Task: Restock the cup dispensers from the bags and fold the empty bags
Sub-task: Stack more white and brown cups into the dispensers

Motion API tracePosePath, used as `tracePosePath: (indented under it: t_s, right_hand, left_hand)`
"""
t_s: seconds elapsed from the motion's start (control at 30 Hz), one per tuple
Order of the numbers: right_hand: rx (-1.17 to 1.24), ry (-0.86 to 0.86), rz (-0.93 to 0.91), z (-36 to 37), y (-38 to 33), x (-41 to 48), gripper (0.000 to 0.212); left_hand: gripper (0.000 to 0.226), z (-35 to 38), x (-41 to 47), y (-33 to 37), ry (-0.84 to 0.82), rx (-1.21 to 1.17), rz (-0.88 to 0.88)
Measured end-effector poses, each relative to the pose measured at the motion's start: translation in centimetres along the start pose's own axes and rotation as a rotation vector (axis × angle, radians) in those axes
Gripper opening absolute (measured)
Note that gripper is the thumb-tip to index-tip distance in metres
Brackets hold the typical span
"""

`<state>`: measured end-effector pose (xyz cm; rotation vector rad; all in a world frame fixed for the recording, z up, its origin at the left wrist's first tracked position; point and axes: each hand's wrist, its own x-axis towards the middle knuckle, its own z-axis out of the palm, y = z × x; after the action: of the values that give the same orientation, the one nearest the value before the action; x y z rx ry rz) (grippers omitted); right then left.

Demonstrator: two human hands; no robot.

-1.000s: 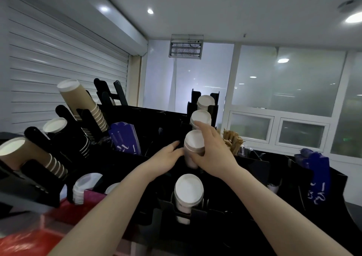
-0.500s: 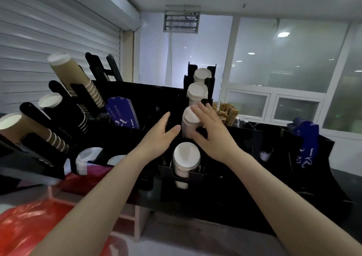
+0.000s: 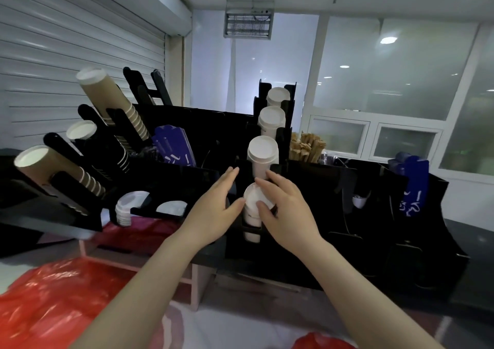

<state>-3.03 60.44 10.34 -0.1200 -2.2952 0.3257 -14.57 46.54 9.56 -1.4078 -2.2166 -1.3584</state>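
Observation:
A black dispenser rack (image 3: pixel 315 215) holds white cup stacks in a rising column. My right hand (image 3: pixel 286 209) grips the lowest white cup stack (image 3: pixel 251 198), thumb and fingers on its end. My left hand (image 3: pixel 213 209) is open beside it, fingers straight, thumb touching the cup's left side. Above sit a third stack (image 3: pixel 262 150), a second (image 3: pixel 271 118) and a top one (image 3: pixel 278 96). A crumpled red plastic bag (image 3: pixel 53 300) lies at the lower left, and part of another red bag (image 3: pixel 320 342) shows at the bottom edge.
On the left, tilted racks carry brown cup stacks (image 3: pixel 112 100) and black cups (image 3: pixel 88 132), with white lids (image 3: pixel 125 207) below. Blue sleeves (image 3: pixel 171 145) and wooden stirrers (image 3: pixel 307 145) stand in bins. More blue sleeves (image 3: pixel 411 185) stand at the right. A roller shutter closes the left side.
Both hands have dropped from the third white cup stack to the lowest one. My right hand let go of the upper stack and now grips the lowest. The view has tilted downward.

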Motion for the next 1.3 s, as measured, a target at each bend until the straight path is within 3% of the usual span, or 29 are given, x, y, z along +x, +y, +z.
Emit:
tracePosePath:
  t_s: [0.27, 0.43, 0.53, 0.87, 1.07, 1.3]
  right_hand:
    - [0.034, -0.004, -0.038, 0.1, -2.3, -0.3, 0.048]
    - [-0.146, 0.127, -0.039, 2.0, -6.0, -0.2, 0.043]
    - [-0.155, 0.184, -0.057, 3.6, -9.9, -0.2, 0.043]
    - [-0.068, 0.126, -0.133, 14.7, -26.8, 2.4, 0.045]
    - [-0.105, 0.057, -0.148, 18.9, -31.3, 6.2, 0.047]
    - [-0.045, 0.100, -0.148, 20.0, -30.8, 13.4, 0.048]
  left_hand:
    - [0.067, -2.5, -3.7, -0.4, 0.002, 0.108, -0.041]
    - [0.066, -6.7, -7.4, -2.2, 0.059, 0.175, -0.038]
    - [0.067, -10.6, -9.7, -3.8, 0.069, 0.229, -0.034]
    - [0.069, -28.3, -16.6, -12.5, 0.075, 0.444, 0.001]
    - [0.069, -34.5, -15.6, -16.8, 0.034, 0.453, 0.036]
    - [0.071, -37.7, -9.4, -20.3, 0.148, 0.429, 0.109]
